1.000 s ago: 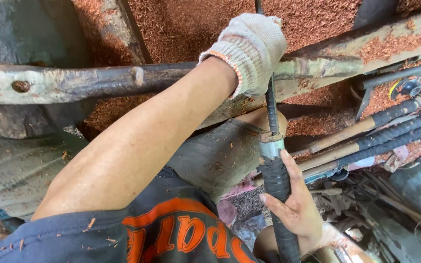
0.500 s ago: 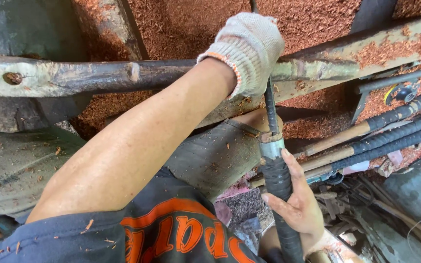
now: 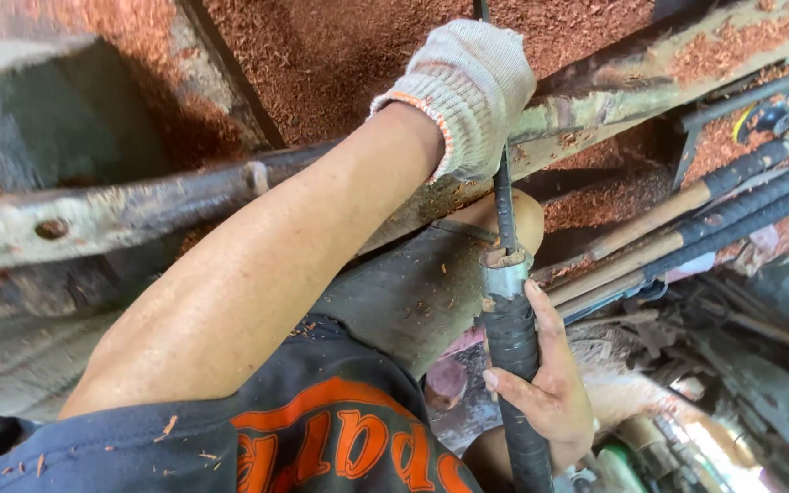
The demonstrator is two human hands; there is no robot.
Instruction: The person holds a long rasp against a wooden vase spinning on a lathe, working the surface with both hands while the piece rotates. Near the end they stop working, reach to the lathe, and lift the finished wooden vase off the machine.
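The left hand [image 3: 472, 91], in a knit work glove, is closed around the thin upper rod [image 3: 502, 205] of a long black hose [image 3: 513, 365] standing near upright at centre right. The bare right hand [image 3: 550, 393] wraps its grip loosely about the thick ribbed sleeve, just below the metal collar [image 3: 502, 274]. The hose looks stiff, fairly heavy and probably greasy; the ribbed sleeve seems the surest hold. A rusty frame rail [image 3: 139, 205] crosses behind.

Rough workshop, sawdust-strewn ground [image 3: 340, 55], rusty steel beam [image 3: 139, 205], stacked rods [image 3: 741, 196]
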